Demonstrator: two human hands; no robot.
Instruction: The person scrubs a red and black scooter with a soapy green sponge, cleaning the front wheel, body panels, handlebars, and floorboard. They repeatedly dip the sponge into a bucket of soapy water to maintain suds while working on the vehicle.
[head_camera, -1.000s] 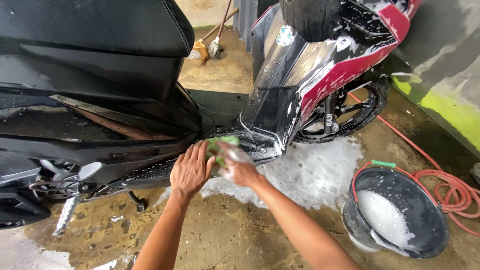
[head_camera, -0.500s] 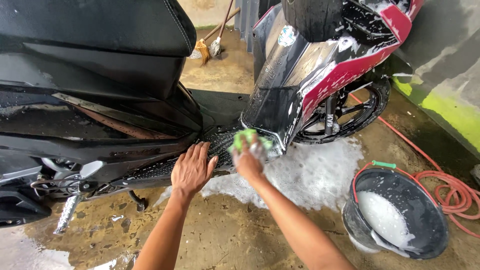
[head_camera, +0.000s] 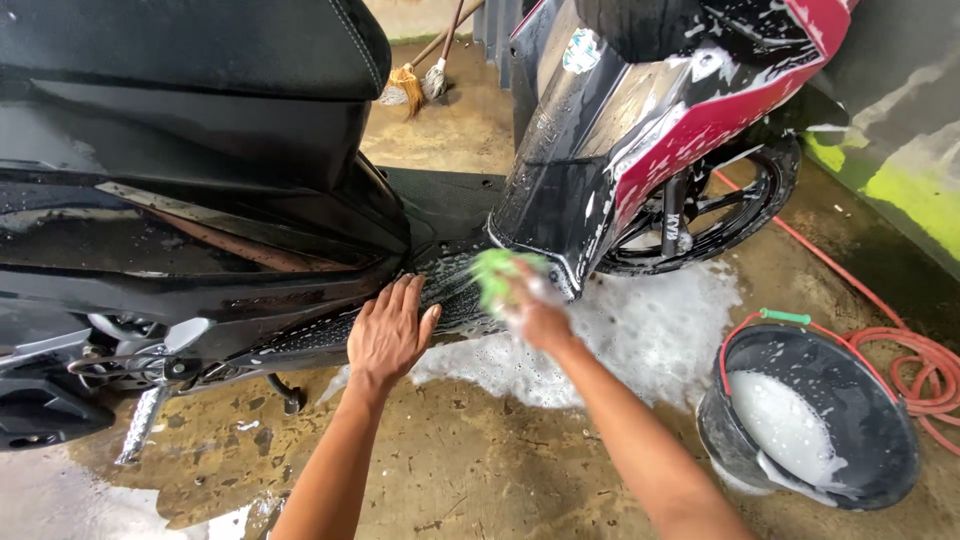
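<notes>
A black and red scooter (head_camera: 300, 220) stands on wet concrete, its front panels streaked with soap. My left hand (head_camera: 388, 332) lies flat and open against the edge of the black footboard (head_camera: 455, 290). My right hand (head_camera: 530, 308), blurred with motion and covered in suds, grips a green sponge (head_camera: 492, 272) pressed on the footboard just below the front legshield (head_camera: 560, 190). White foam (head_camera: 640, 330) spreads on the ground beneath the front wheel (head_camera: 715, 215).
A black bucket (head_camera: 810, 420) of soapy water with a red handle sits at the right. A red hose (head_camera: 915, 365) coils beside it. A broom and a mop (head_camera: 415, 80) lean at the back. A green-stained wall (head_camera: 900, 180) runs along the right.
My right hand has moved the sponge up and to the right along the footboard, then slightly back down. My left hand has stayed braced on the footboard edge.
</notes>
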